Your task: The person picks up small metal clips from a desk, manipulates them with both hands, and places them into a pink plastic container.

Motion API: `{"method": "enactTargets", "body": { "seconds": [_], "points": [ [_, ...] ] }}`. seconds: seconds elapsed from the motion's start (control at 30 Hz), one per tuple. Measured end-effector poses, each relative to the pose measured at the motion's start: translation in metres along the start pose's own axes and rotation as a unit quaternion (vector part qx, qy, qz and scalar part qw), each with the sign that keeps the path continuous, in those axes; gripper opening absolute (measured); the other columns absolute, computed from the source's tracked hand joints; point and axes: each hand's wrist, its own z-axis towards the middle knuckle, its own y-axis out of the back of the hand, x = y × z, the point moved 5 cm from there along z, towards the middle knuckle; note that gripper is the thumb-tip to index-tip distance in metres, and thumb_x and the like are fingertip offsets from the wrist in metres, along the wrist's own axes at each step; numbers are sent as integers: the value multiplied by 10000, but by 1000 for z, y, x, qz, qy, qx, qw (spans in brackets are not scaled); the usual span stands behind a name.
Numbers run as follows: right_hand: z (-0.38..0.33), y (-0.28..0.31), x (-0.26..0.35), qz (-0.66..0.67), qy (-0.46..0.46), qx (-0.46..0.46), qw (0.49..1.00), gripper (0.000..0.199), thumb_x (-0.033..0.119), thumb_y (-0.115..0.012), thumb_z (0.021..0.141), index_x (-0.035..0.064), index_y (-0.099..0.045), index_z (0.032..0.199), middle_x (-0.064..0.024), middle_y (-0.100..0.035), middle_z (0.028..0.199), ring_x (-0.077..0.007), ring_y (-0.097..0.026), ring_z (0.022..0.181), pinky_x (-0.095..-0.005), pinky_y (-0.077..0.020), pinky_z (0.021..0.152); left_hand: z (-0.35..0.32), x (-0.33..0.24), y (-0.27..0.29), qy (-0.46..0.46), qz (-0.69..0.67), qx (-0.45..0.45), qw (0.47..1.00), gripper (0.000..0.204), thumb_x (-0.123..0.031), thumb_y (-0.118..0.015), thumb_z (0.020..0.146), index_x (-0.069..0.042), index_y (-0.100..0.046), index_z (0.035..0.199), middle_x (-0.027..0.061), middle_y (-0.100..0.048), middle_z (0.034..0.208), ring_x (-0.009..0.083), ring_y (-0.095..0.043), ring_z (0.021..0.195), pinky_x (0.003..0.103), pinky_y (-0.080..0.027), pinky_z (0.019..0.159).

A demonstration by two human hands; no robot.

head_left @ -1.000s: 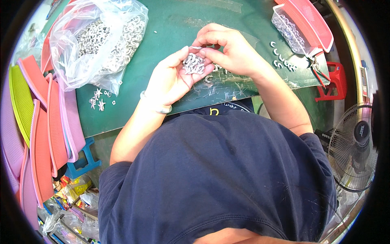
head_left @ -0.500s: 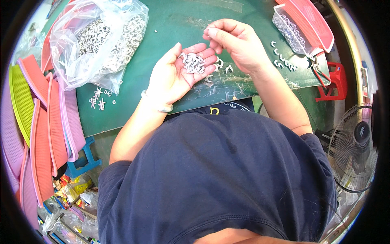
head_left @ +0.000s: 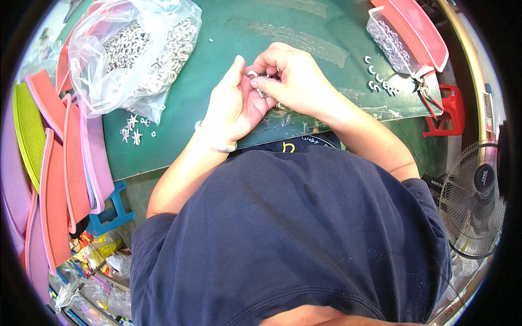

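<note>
My left hand (head_left: 229,106) is turned palm up and cups a small heap of silvery crescent-shaped pieces (head_left: 252,75). Over that palm, my right hand (head_left: 296,79) has its thumb and fingers bent together among the pieces. The right fingers cover much of the heap, so whether they grip a piece is hidden. Both hands are above the near part of a green table (head_left: 185,119). A clear plastic bag (head_left: 182,46) full of similar silvery pieces lies to the left of my left hand.
Several crescents (head_left: 375,86) lie on the table at right, near pliers (head_left: 421,84) and a clear box of pieces (head_left: 389,46) beside a pink basket (head_left: 416,32). Star-shaped pieces (head_left: 136,137) lie at left. Stacked colored baskets (head_left: 54,190) stand left; a fan (head_left: 472,198) stands right.
My right hand has come down and left, from above the table beside the left hand onto the pieces in the left palm. My left hand has shifted slightly and its fingers are more curled.
</note>
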Motion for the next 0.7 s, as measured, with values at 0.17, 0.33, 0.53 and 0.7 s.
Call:
{"method": "enactTargets", "body": {
  "seconds": [0.17,0.33,0.53,0.7],
  "points": [
    [-3,-4,-5,90,11,-19,996,116,113,-651,681,51,-614,772,-73,-518,713,-190,-541,620,-294,-445,571,0,-1,0,8,-11,33,999,416,-338,-318,946,32,-432,1100,165,-500,1085,268,-498,1050,416,-403,926],
    [-5,-4,-5,104,12,-25,994,104,105,-653,692,51,-612,771,-58,-513,710,-161,-536,614,-272,-437,549,0,-1,2,7,-22,34,999,413,-331,-320,946,34,-430,1103,173,-493,1110,270,-498,1053,423,-407,922],
    [0,8,-16,336,-127,-25,933,65,45,-570,761,-6,-547,794,-27,-556,684,-62,-527,577,-205,-449,500,-2,-3,-2,23,16,41,999,470,-340,-295,948,63,-409,1161,191,-484,1155,290,-482,1092,440,-396,941],
    [2,10,-19,329,-147,32,932,141,-8,-532,726,-29,-562,862,-74,-567,710,-112,-552,590,-234,-468,521,-3,-4,-7,4,36,-5,999,506,-353,-283,948,80,-400,1181,192,-497,1143,286,-498,1074,440,-396,944]
  ]
}}
